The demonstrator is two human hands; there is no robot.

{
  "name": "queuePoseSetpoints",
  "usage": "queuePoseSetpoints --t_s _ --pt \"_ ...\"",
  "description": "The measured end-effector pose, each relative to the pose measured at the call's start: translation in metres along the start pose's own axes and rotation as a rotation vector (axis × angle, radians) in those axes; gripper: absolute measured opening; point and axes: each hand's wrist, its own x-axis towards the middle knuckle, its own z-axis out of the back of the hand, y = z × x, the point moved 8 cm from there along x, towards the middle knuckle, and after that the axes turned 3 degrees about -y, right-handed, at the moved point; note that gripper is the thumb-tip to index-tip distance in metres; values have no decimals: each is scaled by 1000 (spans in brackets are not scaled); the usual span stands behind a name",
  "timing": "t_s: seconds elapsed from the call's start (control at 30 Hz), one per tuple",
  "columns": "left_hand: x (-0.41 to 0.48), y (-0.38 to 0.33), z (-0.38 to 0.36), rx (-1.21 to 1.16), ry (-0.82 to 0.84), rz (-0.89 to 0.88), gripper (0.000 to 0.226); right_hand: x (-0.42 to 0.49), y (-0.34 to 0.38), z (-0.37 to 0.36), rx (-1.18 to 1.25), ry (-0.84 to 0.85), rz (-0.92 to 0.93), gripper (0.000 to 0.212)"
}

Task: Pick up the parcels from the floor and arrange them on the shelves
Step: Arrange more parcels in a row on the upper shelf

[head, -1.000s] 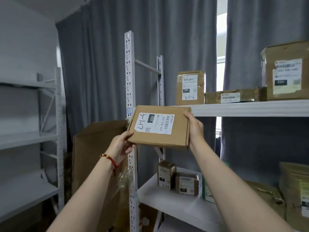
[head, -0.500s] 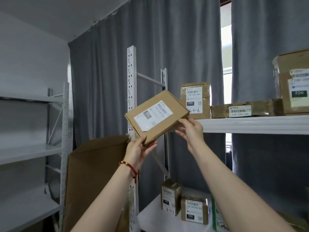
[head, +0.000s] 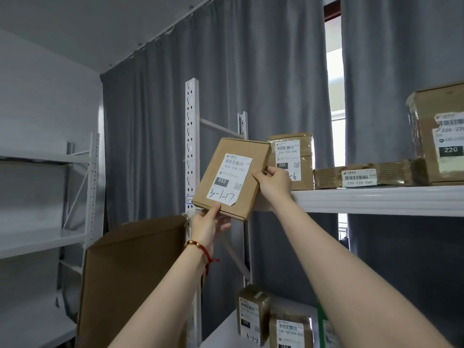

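I hold a flat brown parcel (head: 227, 177) with a white label marked 3-1-17, stood almost upright at the left end of the white upper shelf (head: 381, 200). My left hand (head: 209, 225) grips its bottom edge from below, thumb on the front face. My right hand (head: 275, 181) pinches its right edge. The parcel leans against a taped brown parcel (head: 295, 159) standing on the shelf behind it.
On the same shelf lie a flat corrugated parcel (head: 361, 175) and a big box (head: 438, 134) at the right. Small parcels (head: 252, 311) stand on the lower shelf. A white post (head: 191, 136), a large cardboard sheet (head: 130, 277) and a second rack (head: 45, 242) are at the left.
The parcel has been turned from tilted flat to nearly upright with its label facing me and moved right to the shelf's left end. My right hand shifted from its underside to its right edge.
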Motion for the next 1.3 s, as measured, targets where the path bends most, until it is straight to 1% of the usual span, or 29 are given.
queuePoseSetpoints --t_s 0.1,0.23,0.33,0.37,0.43,0.5,0.53,0.6,0.63,0.67,0.77,0.83,0.93,0.97,1.03,1.17,1.23,1.3 --pt "11 -6 -6 -74 -13 -5 25 9 5 -8 -111 33 33 17" --pt "27 -16 -23 -121 -19 -11 27 9 14 -14 -161 118 89 31" --pt "40 -25 -38 -124 5 -39 33 9 18 -16 -208 171 134 48" --pt "43 -27 -46 -117 23 -47 30 12 19 -16 -217 173 145 54" --pt "46 -32 -59 -72 49 -52 16 23 18 -13 -215 155 142 63" --pt "59 -33 -65 19 22 -58 12 35 16 -9 -232 119 118 68" --pt "66 -36 -64 115 -14 -80 17 42 15 -8 -243 100 115 69" --pt "78 -37 -64 295 -52 -116 43 54 10 -9 -251 73 111 72" --pt "82 -37 -65 389 -60 -139 52 60 6 -12 -248 68 107 74" --pt "82 -39 -68 489 -62 -173 57 64 3 -16 -247 69 109 75" --pt "86 -39 -75 727 -69 -240 61 65 4 -24 -278 81 119 73" --pt "98 -33 -75 816 -93 -213 73 65 3 -29 -343 104 141 69" --pt "112 -31 -73 1037 -191 -193 104 70 0 -41 -433 141 200 67" --pt "117 -33 -74 1073 -215 -215 113 72 -2 -45 -454 164 219 67" --pt "126 -34 -78 1061 -186 -237 126 73 -5 -50 -499 211 236 66" --pt "148 -25 -85 971 -75 -156 158 80 -14 -46 -623 213 214 60" --pt "153 -20 -90 957 -40 -138 161 82 -17 -43 -676 199 182 55" --pt "157 -16 -92 949 -34 -141 152 83 -20 -44 -720 189 158 55"
